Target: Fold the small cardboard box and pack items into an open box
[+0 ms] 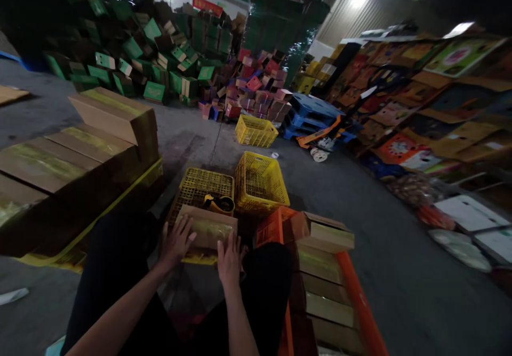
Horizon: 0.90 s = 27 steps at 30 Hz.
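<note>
Between my knees a brown cardboard box (210, 229) with shiny tape along its top rests on an upturned yellow crate (192, 182). My left hand (176, 241) lies on the box's left end, fingers stretched out. Against the right end, my right hand (229, 254) has its fingers extended too; some of them are hidden behind the box's edge. Just behind the box, a yellow and black tape dispenser (219, 203) sits on the crate.
Taped boxes (48, 161) fill a yellow crate on the left; more boxes (328, 292) lie in an orange crate (362, 302) on the right. Two yellow crates (262, 182) stand ahead. Beyond are blue pallets (314, 105), a pallet jack (320, 137) and piled cartons (154, 65).
</note>
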### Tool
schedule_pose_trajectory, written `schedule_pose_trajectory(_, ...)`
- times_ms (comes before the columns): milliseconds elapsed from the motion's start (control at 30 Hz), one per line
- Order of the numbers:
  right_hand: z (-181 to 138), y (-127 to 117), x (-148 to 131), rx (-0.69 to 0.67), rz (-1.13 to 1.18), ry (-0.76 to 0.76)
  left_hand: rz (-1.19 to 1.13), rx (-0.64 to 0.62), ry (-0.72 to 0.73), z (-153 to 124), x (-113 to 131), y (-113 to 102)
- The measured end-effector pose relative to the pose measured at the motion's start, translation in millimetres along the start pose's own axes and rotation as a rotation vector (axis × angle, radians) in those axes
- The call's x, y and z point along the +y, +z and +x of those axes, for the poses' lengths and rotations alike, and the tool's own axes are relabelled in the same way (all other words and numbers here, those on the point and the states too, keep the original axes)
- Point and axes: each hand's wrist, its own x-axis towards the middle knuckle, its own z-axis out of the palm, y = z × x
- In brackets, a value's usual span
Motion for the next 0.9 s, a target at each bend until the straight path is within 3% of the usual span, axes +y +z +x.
schedule_pose_trajectory(100, -8.2, 4.6, -7.2, 0.039, -0.012, -0.047, 0.040, 0.028, -0.056, -9.7, 1.2, 0.4)
schedule_pose_trajectory(233, -15.7, 8.8, -42.8, -0.035, 0.075, -0.396, 0.026, -0.056, 0.134, -29.0, 13.4, 11.7)
schedule_pose_trajectory(300, -18.2, 9.4, -60.0, -0.070, 0.114, -0.473, 0.014, -0.079, 0.178, -34.9, 18.0, 15.4)
schedule_pose_trajectory(467, -19.4, 9.6, -69.8, -0.097, 0.118, -0.363, -0.008, -0.045, 0.177, -29.3, 14.0, 7.7)
schedule_pose_trajectory(733, -17.5, 5.3, -15.0, 0.036, 0.015, -0.038, 0.003, 0.068, -0.034, -11.3, 0.5, -11.6)
schedule_pose_trajectory(900, -15.3, 2.6, -7.3, 0.079, -0.002, -0.011, 0.013, 0.098, -0.083, -9.4, -5.3, -11.7)
